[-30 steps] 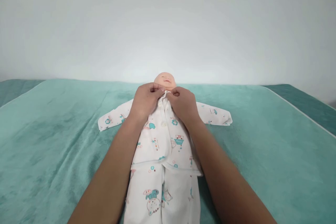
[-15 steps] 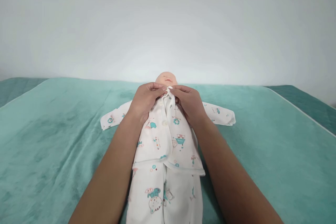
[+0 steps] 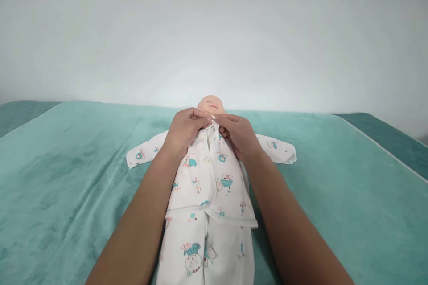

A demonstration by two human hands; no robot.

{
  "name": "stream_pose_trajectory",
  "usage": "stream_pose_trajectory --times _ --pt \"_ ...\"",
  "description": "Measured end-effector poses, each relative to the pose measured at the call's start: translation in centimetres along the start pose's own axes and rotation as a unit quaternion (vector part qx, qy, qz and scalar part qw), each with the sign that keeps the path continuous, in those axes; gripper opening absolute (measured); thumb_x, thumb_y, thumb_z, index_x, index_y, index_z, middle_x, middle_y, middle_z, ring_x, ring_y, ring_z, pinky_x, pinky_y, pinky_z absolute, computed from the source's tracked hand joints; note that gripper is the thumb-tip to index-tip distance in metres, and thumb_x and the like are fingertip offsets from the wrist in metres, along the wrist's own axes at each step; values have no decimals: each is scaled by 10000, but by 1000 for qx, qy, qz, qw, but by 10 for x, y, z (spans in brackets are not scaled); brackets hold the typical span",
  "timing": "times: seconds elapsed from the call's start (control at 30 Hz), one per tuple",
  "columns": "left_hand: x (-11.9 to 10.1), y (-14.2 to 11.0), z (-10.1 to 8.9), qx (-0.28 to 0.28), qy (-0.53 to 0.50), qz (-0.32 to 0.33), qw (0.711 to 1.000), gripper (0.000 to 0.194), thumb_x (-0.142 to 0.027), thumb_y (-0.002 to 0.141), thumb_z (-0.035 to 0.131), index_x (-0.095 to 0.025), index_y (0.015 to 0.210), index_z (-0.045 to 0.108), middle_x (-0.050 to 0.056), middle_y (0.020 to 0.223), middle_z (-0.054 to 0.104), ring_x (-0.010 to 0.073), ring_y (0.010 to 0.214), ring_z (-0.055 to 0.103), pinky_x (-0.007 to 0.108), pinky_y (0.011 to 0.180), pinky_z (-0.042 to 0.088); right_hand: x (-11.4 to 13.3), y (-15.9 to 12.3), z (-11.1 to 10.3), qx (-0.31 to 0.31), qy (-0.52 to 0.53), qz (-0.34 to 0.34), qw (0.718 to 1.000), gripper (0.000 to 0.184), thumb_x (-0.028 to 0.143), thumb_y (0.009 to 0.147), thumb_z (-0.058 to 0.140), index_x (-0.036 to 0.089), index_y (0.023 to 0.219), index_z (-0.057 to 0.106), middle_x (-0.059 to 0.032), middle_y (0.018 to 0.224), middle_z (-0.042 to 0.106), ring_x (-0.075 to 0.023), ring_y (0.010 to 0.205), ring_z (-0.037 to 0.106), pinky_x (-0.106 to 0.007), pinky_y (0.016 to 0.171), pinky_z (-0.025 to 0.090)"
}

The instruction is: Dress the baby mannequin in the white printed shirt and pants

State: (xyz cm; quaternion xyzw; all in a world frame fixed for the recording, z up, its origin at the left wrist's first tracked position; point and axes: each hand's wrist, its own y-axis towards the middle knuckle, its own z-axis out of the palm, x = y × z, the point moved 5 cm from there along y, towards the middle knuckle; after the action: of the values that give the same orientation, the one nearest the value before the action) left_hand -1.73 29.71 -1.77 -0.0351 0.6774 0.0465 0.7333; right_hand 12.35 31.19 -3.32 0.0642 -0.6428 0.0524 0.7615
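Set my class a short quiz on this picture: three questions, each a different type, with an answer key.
1. Multiple choice: Which part of the white printed top are the left hand and right hand pinching?
A) The bottom hem
B) The neckline
C) A cuff

2. True or false: The sleeves stretch out to both sides over the green cover.

3. Fill in the blank: The doll lies on its ____.

Key: 1. B; 2. true; 3. back
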Motion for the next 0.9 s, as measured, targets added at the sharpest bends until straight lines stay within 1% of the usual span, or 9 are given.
stream_pose_trajectory --times 0.1,0.17,0.3,0.4,0.47,0.6,0.67,0.77,0.9 --pt "0 1 0 5 11 6 1000 186 -231 630 796 -165 694 634 33 695 694 143 648 628 276 621 476 0 0 1 16 9 5 1000 159 325 670 703 173 706 675 51 559 472 -79 535 382 -236 518 320" --pt "0 1 0 4 16 11 1000 177 -223 634 786 -167 692 628 36 700 694 146 656 631 278 625 476 2 -3 2 11 -16 -1 1000 192 348 679 709 171 750 688 51 564 479 -82 542 393 -237 521 318" --pt "-2 0 -2 -12 51 13 999 142 -199 653 756 -174 684 619 30 677 676 125 594 591 258 562 428 10 -10 6 -6 -109 -18 994 227 357 696 695 179 837 690 41 619 538 -89 549 416 -243 526 325" --pt "-4 -1 -4 -7 75 0 997 137 -231 677 743 -180 689 616 14 635 648 82 479 481 240 476 325 17 -13 9 -8 -187 -42 981 210 324 706 665 193 870 669 48 622 540 -93 531 399 -252 524 334" --pt "-5 -1 -4 4 81 -6 997 159 -270 687 744 -183 689 611 7 615 630 71 450 432 239 460 286 21 -14 12 -9 -241 -64 968 178 293 708 643 201 860 654 49 615 531 -102 538 399 -257 524 336" --pt "-7 -1 -2 9 107 17 994 189 -277 655 765 -187 690 602 37 713 670 118 587 560 261 549 392 26 -17 18 -19 -321 -98 942 83 226 718 594 212 797 616 27 627 554 -128 578 453 -270 544 353" --pt "-8 -1 -2 -1 135 20 991 163 -248 651 744 -197 731 611 37 740 678 134 617 579 269 565 403 26 -18 20 -16 -325 -96 941 98 206 713 591 214 809 611 25 635 573 -137 596 483 -275 562 371" --pt "-8 -3 -2 -7 165 16 986 168 -201 649 690 -211 803 624 9 681 651 115 529 513 264 507 341 24 -18 19 -3 -304 -70 950 188 211 690 620 213 878 620 40 638 583 -135 604 506 -273 579 392" --pt "-9 -4 -1 19 148 15 989 192 -163 630 637 -213 816 632 -32 577 559 84 450 403 256 469 263 22 -16 10 50 -250 -28 966 315 278 687 687 203 985 619 29 701 634 -132 619 530 -271 586 409"
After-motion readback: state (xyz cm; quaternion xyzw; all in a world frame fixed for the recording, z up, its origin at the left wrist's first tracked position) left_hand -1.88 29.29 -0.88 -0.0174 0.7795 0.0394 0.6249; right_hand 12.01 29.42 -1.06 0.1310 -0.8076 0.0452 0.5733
